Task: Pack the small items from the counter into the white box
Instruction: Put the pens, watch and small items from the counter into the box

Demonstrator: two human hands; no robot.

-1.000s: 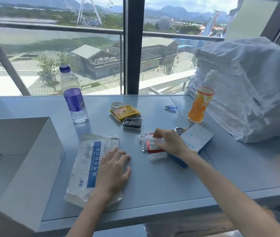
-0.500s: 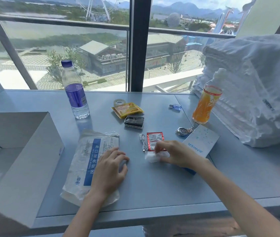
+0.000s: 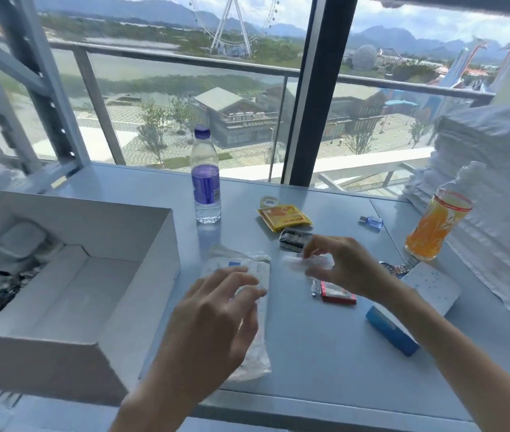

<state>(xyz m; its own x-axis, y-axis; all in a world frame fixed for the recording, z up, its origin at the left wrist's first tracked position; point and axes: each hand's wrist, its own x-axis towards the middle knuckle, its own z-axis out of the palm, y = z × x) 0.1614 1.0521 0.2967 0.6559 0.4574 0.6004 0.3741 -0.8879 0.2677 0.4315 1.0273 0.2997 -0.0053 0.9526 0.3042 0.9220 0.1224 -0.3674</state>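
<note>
The open white box (image 3: 141, 307) stands at the left of the grey counter, its inside bare. My right hand (image 3: 347, 266) is raised above the counter and pinches a small clear plastic item (image 3: 306, 263), blurred by motion. My left hand (image 3: 213, 319) hovers with fingers spread over a flat white mask packet (image 3: 256, 363). A red sachet (image 3: 337, 294) and a small cable (image 3: 314, 288) lie under my right wrist. A yellow packet (image 3: 284, 217), a black packet (image 3: 294, 240), a tape roll (image 3: 268, 201) and a tiny blue vial (image 3: 372, 221) lie further back.
A water bottle (image 3: 205, 179) stands at the back middle and an orange drink bottle (image 3: 434, 229) at the right. A white and blue carton (image 3: 428, 294) and a wristwatch (image 3: 398, 268) lie right of my arm. Stacked white towels (image 3: 496, 188) fill the right edge.
My right hand has lifted the clear item off the counter and moved left and back. My left hand has risen off the mask packet. The view has swung left toward the box.
</note>
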